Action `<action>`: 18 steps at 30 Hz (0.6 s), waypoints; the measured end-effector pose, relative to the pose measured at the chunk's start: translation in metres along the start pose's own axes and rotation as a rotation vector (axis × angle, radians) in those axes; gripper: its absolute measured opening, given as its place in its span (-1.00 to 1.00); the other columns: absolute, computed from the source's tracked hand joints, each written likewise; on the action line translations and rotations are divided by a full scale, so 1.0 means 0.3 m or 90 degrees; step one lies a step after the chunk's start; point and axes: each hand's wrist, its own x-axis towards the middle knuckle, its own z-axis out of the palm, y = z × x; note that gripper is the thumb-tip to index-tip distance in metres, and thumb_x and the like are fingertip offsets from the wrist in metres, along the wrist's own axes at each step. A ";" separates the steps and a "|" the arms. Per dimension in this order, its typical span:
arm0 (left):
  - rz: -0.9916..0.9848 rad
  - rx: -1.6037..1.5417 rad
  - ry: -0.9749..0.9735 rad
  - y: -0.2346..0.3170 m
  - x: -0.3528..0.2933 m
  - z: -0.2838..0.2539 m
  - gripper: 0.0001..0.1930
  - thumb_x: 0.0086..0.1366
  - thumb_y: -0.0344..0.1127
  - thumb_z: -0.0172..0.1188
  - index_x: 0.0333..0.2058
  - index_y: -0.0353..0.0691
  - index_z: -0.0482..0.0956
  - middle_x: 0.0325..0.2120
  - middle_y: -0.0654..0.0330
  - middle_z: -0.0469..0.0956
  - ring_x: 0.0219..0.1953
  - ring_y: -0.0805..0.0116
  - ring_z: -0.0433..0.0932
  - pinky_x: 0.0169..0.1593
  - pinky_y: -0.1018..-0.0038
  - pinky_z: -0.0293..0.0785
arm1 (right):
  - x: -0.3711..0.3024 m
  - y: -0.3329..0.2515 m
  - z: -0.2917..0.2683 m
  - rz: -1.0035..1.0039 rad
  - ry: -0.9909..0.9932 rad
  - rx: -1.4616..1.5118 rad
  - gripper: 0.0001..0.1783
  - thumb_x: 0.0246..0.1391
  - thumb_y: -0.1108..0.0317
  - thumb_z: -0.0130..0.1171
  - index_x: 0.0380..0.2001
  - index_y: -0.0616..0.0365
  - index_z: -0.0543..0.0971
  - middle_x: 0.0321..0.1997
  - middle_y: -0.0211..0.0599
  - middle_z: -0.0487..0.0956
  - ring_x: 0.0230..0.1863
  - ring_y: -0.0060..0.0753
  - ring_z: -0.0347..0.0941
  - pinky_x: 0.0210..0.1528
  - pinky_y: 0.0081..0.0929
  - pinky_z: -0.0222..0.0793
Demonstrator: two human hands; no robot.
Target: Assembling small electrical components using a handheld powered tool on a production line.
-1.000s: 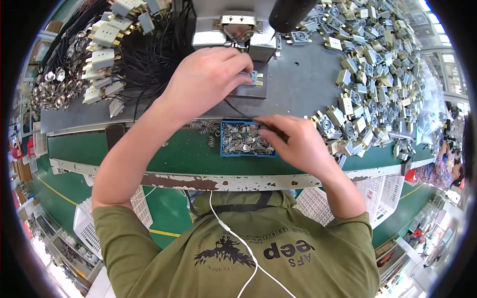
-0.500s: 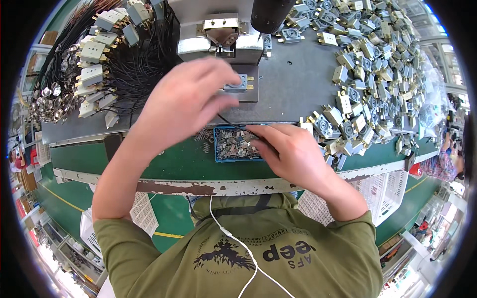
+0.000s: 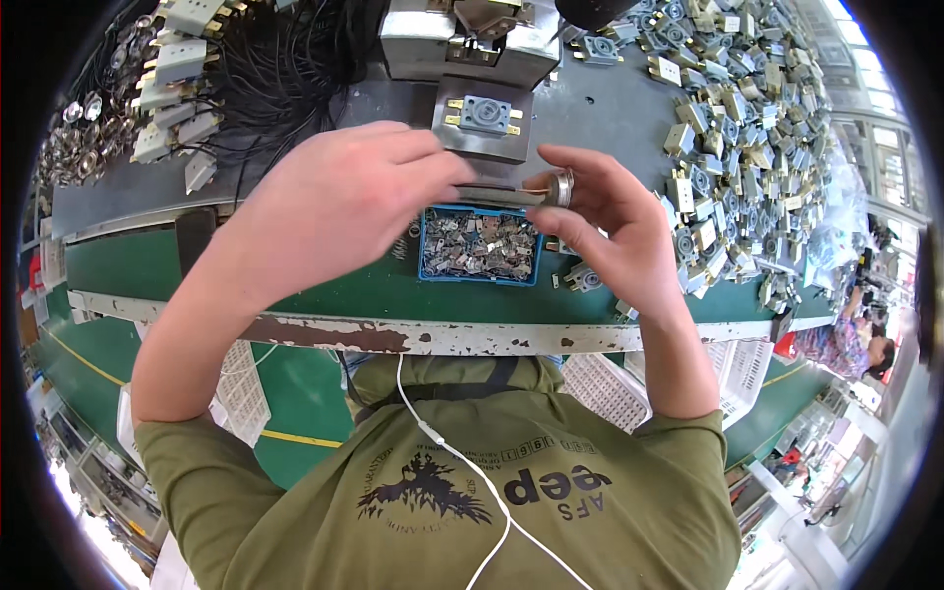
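Observation:
My right hand (image 3: 624, 221) holds a round silver metal cap (image 3: 560, 189) between thumb and fingers, just past the far right corner of a blue tray (image 3: 423, 246). From the cap a black wire (image 3: 497, 187) with a copper-coloured end runs left to my left hand (image 3: 359, 192). That hand is slightly blurred, its fingertips closed at the wire. Beyond both hands, a grey plug block (image 3: 486, 114) with brass prongs lies on a flat metal plate (image 3: 506, 147) before the press. Many small metal pieces (image 3: 480, 246) fill the tray.
A metal press (image 3: 408, 44) stands at the back, with a black cylinder (image 3: 590, 10) beside it. Grey plug blocks (image 3: 747, 147) heap on the right. Black wires (image 3: 285, 69), wired plug blocks (image 3: 180, 61) and silver caps (image 3: 93, 108) crowd the left. Another person (image 3: 846, 344) sits far right.
My left hand has come back from over the grey plug block, leaving it in plain view. My right hand has turned upright and now shows the silver cap in its fingers. The view has shifted.

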 end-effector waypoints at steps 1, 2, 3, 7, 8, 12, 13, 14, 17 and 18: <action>-0.004 0.000 0.003 0.004 -0.004 0.003 -0.81 0.22 -0.43 0.25 -0.16 -0.21 0.64 -0.38 0.13 0.66 -0.26 0.11 0.65 -0.17 0.23 0.58 | -0.006 -0.018 0.006 -0.032 0.003 -0.008 -0.49 0.22 0.60 0.29 0.23 0.28 0.47 0.02 -0.21 0.68 -0.02 -0.51 0.65 0.02 -0.57 0.56; 0.009 -0.019 0.001 0.001 0.001 0.005 -0.83 0.23 -0.42 0.25 -0.19 -0.23 0.65 -0.38 0.14 0.66 -0.27 0.10 0.65 -0.18 0.23 0.59 | -0.006 -0.018 0.002 -0.031 0.003 -0.010 -0.49 0.22 0.60 0.29 0.23 0.28 0.47 0.02 -0.21 0.68 -0.02 -0.51 0.65 0.02 -0.57 0.56; 0.022 -0.038 -0.001 -0.004 0.005 0.006 -0.85 0.23 -0.41 0.26 -0.21 -0.24 0.66 -0.39 0.14 0.67 -0.29 0.10 0.66 -0.18 0.23 0.60 | -0.002 -0.016 -0.007 -0.016 -0.018 -0.049 -0.51 0.23 0.60 0.28 0.22 0.28 0.48 0.03 -0.21 0.68 0.01 -0.48 0.65 0.06 -0.54 0.56; 0.040 -0.061 -0.002 -0.039 -0.006 -0.007 -0.80 0.18 -0.48 0.30 -0.19 -0.25 0.63 -0.44 0.14 0.61 -0.34 0.09 0.63 -0.26 0.25 0.54 | 0.017 0.018 0.001 0.013 -0.032 -0.013 -0.59 0.30 0.55 0.21 0.19 0.32 0.47 0.07 -0.14 0.67 0.08 -0.39 0.64 0.16 -0.44 0.55; 0.032 -0.075 -0.011 -0.037 -0.008 -0.017 -0.80 0.18 -0.48 0.30 -0.19 -0.26 0.63 -0.44 0.12 0.62 -0.34 0.08 0.64 -0.26 0.25 0.55 | 0.024 0.020 0.009 0.014 -0.036 -0.015 -0.59 0.30 0.55 0.21 0.19 0.32 0.47 0.07 -0.14 0.67 0.08 -0.39 0.64 0.16 -0.44 0.55; -0.008 -0.060 -0.043 -0.025 -0.003 -0.073 -0.87 0.31 -0.32 0.24 -0.26 -0.25 0.65 -0.42 0.08 0.63 -0.32 0.03 0.64 -0.26 0.20 0.54 | 0.058 0.035 0.026 0.077 -0.098 0.191 -0.57 0.44 0.43 0.05 0.28 0.38 0.36 0.15 0.01 0.62 0.20 -0.20 0.58 0.23 -0.24 0.55; -0.032 -0.061 -0.066 -0.016 0.001 -0.090 -0.85 0.22 -0.43 0.30 -0.22 -0.30 0.65 -0.45 0.06 0.61 -0.35 0.04 0.62 -0.24 0.23 0.55 | 0.065 0.045 0.029 0.076 -0.116 0.267 -0.55 0.45 0.41 0.02 0.30 0.39 0.34 0.17 0.03 0.60 0.22 -0.17 0.57 0.24 -0.22 0.55; -0.037 -0.064 -0.065 -0.018 -0.001 -0.094 -0.85 0.22 -0.43 0.30 -0.22 -0.30 0.65 -0.45 0.06 0.61 -0.35 0.04 0.62 -0.24 0.23 0.55 | 0.069 0.051 0.037 0.075 -0.137 0.344 -0.53 0.47 0.39 0.00 0.33 0.39 0.32 0.20 0.06 0.59 0.24 -0.14 0.56 0.25 -0.20 0.54; 0.007 -0.034 -0.016 -0.038 0.000 -0.090 -0.86 0.24 -0.41 0.29 -0.22 -0.26 0.66 -0.44 0.07 0.61 -0.32 0.06 0.61 -0.24 0.22 0.53 | 0.081 0.031 0.050 0.109 -0.136 0.387 -0.50 0.48 0.37 -0.04 0.37 0.40 0.28 0.23 0.10 0.56 0.25 -0.10 0.54 0.26 -0.15 0.54; 0.004 -0.034 -0.015 -0.038 -0.003 -0.090 -0.86 0.24 -0.41 0.29 -0.22 -0.26 0.66 -0.44 0.07 0.61 -0.32 0.06 0.61 -0.24 0.22 0.53 | 0.084 0.030 0.054 0.110 -0.138 0.386 -0.50 0.48 0.37 -0.04 0.37 0.40 0.28 0.23 0.10 0.56 0.25 -0.10 0.54 0.26 -0.15 0.54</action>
